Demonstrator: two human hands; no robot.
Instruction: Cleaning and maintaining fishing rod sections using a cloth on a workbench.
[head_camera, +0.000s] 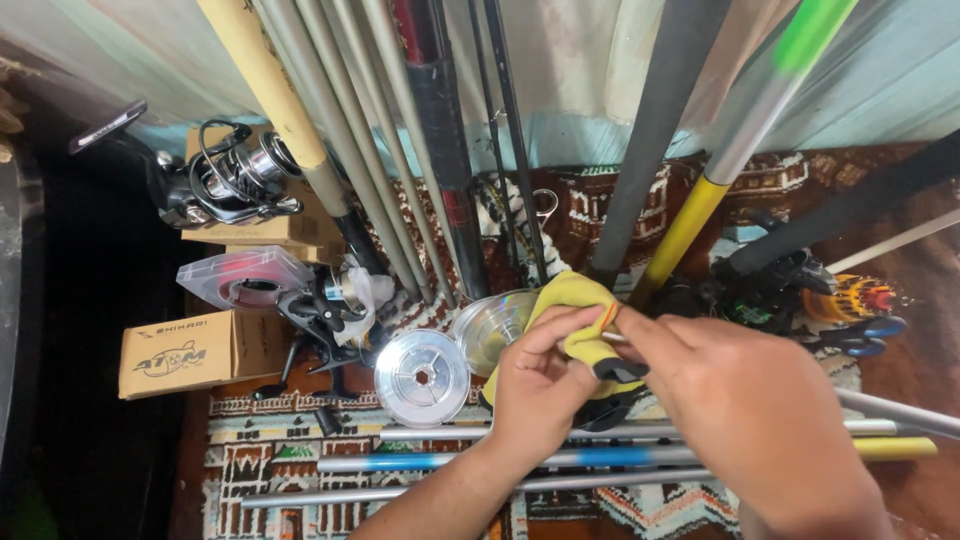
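Pinching a yellow cloth (575, 300) with both hands over the rug, centre frame. Left hand (540, 385) has thumb and fingers closed on the cloth's lower fold; right hand (750, 410) comes in from the right, fingertips closed on its edge, where I also see a thin rod tip (625, 340) running under the fingers. Hands are nearly touching. I read the cloth as soft, light and limp, no slip risk; best held by a bunched fold, as it is now. The rod tip looks thin and fragile, so I'd keep the grip gentle.

Just left of the cloth: two clear line spools (422, 377), touching. Further left, a spinning reel (330, 310) and cardboard boxes (190, 350). Rod sections (480, 462) lie across the patterned rug (260, 470) below the hands; more rods (440, 150) lean on the wall behind.
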